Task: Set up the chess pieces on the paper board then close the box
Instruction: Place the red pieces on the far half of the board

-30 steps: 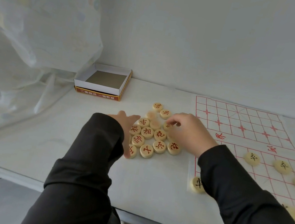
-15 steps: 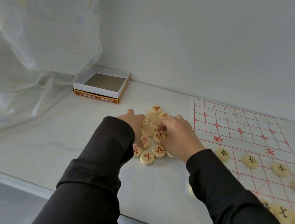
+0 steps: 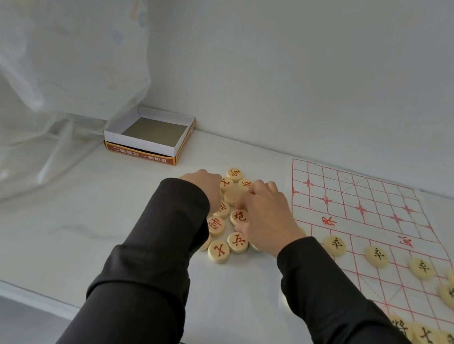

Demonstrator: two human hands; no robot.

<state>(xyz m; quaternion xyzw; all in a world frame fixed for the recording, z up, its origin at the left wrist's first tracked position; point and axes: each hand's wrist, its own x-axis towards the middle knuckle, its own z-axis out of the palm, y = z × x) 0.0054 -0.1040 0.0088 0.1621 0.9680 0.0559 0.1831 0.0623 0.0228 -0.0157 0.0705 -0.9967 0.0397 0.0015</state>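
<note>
My left hand and right hand sit curled over the red pile on the desk, probably corralling it beside the board. Can't tell if the fingers hold anything. Black pieces are placed on the board, and the box waits lidless at the back.

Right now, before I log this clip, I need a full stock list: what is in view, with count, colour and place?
box: one, white inside, red-and-yellow side, open, back left of table
paper board: one, white with red grid, right
red-lettered pieces: about ten showing, pale wood, heaped between box and board
black-lettered pieces: at least eight, pale wood, board's near half
table: one, white
plastic sheet: one, translucent, left
sleeves: two, black
left hand: pile's left, grip hidden
right hand: pile's right, grip hidden
</note>
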